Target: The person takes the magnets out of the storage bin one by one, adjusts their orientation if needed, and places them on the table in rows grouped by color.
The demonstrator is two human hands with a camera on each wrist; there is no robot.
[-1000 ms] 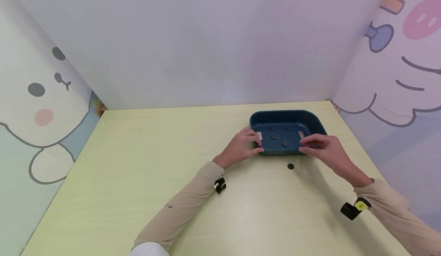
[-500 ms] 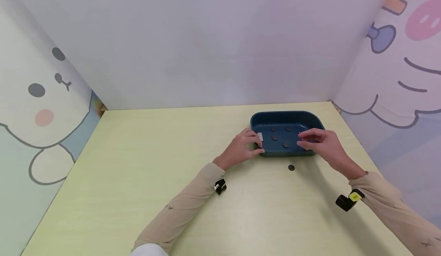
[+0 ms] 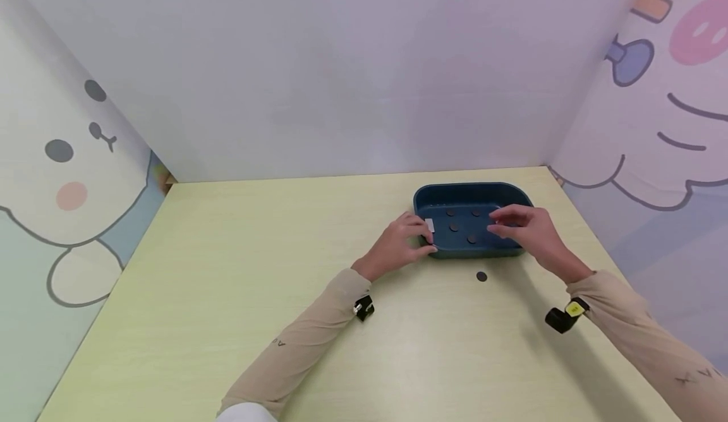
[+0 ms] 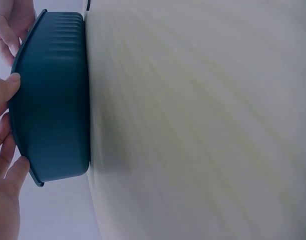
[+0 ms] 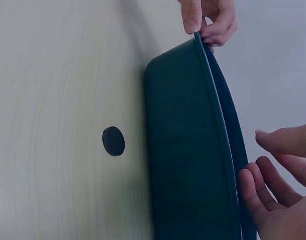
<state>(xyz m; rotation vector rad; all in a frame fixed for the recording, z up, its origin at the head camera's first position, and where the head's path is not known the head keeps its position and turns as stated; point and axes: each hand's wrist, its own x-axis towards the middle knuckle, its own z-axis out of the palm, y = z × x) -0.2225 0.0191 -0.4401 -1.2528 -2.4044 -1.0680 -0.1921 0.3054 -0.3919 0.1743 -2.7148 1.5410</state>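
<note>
A dark blue-green plastic basin (image 3: 474,253) stands at the far right of the table. My left hand (image 3: 398,245) grips its left end, with thumb and fingertips on the rim in the left wrist view. Over the basin's right side hovers my right hand (image 3: 531,232), fingers loosely bent. In the right wrist view its thumb and fingertips are apart, with nothing visible between them. Several small dark discs (image 3: 453,227) lie on the basin floor. Beside my left fingers, inside the basin, is a small white rectangle (image 3: 429,225). The right end of the floor is hidden behind my right hand.
One dark disc (image 3: 481,277) lies on the pale wooden table (image 3: 227,283), just in front of the basin. A plain pale backdrop (image 3: 341,81) rises at the table's far edge, with cartoon-printed panels at both sides.
My right hand has shifted left and slightly farther away, from the basin's front right edge to over its interior. My left hand has stayed on the rim.
</note>
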